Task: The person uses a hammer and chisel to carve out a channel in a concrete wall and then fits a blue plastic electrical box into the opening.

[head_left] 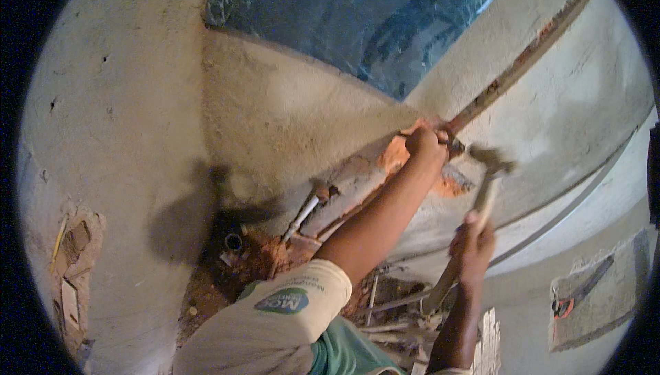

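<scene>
We grip a wooden-handled hammer [487, 197] in our closed right hand [474, 243], its head [492, 159] at twelve o'clock; our left hand [427, 142], at eleven, clenches a dark chisel [456, 147] protruding at three o'clock.

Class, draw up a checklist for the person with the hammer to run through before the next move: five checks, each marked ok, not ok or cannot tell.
1. Hammer held firmly: ok as far as seen; the right hand has its grip closed round the handle.
2. Dark tool held: ok, the left hand is closed on it at the wall.
3. Tip of that tool well seated: cannot tell, it is hidden.
4. Hands gloved: not ok, both are bare.
5. White pipe away from the hammer: ok, it sits lower left of the left hand.
</scene>
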The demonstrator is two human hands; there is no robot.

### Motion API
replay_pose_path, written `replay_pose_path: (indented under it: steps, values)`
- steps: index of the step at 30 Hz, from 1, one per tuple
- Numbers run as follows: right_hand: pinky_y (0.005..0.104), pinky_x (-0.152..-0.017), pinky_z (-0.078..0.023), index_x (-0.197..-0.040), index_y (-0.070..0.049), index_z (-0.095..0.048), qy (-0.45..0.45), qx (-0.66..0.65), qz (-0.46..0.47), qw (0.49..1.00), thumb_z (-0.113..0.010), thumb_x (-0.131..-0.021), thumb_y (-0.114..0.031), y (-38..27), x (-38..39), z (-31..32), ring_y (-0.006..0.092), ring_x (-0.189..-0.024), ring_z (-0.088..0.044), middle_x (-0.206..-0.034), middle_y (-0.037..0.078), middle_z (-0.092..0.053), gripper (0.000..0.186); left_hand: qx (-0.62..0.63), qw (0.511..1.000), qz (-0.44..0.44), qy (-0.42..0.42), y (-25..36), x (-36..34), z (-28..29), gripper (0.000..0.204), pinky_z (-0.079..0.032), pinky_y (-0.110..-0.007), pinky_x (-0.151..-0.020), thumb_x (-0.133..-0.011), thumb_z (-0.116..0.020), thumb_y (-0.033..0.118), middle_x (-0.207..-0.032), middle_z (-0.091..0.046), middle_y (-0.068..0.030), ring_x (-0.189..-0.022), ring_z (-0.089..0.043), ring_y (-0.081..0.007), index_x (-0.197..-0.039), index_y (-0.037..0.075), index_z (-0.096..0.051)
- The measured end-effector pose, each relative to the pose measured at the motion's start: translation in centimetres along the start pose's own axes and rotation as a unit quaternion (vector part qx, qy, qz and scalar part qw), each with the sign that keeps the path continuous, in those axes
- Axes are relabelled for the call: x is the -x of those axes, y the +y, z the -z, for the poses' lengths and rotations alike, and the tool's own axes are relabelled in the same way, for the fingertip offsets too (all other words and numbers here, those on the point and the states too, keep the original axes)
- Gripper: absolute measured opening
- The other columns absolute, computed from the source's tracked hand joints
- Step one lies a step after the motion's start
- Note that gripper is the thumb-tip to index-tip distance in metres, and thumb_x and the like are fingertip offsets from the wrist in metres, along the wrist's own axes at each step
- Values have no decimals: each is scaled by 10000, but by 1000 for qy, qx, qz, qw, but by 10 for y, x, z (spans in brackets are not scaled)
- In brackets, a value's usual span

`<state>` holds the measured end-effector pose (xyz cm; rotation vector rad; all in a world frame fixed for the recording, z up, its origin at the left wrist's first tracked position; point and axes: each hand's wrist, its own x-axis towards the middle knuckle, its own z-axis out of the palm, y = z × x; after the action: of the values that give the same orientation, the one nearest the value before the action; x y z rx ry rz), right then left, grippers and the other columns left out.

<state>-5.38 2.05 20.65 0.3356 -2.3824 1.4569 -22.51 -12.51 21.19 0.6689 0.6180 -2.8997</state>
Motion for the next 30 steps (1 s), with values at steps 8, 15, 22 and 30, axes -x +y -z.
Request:
replay_pose_path:
  steps: [8, 15, 22, 30]
  values:
    - [313, -523, -400, -874, -37, -468, 223, 30, 112, 968, -501, -828, -298, -3, -14, 27, 190, -587, -484, -696, 81, -501, 267, -377, 890, 4, -257, 7, -56, 61, 83, -383, -247, -416, -799, -493, 142, -672, -524, -55, -475, -463, -135, -831, 66, -495]
    - [479, -552, -404, -852, 9, -457, 10, 131, -73, 989, -449, -850, -400, 40, 85, 16, 404, -586, -533, -625, 228, -536, 408, -729, 514, -167, -420, 110, -87, 158, 231, -433, -235, -495, -814, -531, 259, -789, -587, -45, -566, -528, -112, -971, 89, -537]
    - [475, -579, -416, -932, 5, -457, 111, 87, -205, 969, -414, -868, -408, 84, 135, 31, 420, -650, -550, -663, 241, -546, 420, -599, 765, 160, -174, -26, 112, 236, 341, -448, -212, -505, -853, -501, 388, -862, -533, -49, -685, -534, -124, -965, 70, -443]
    - [421, -716, -444, -952, -20, -551, 129, 104, -270, 949, -455, -857, -363, 127, 200, 74, 360, -844, -556, -905, 188, -577, 369, -759, 586, 146, -244, -62, 87, 315, 357, -406, -241, -557, -751, -531, 133, -790, -467, 6, -638, -460, -106, -1093, 34, -502]
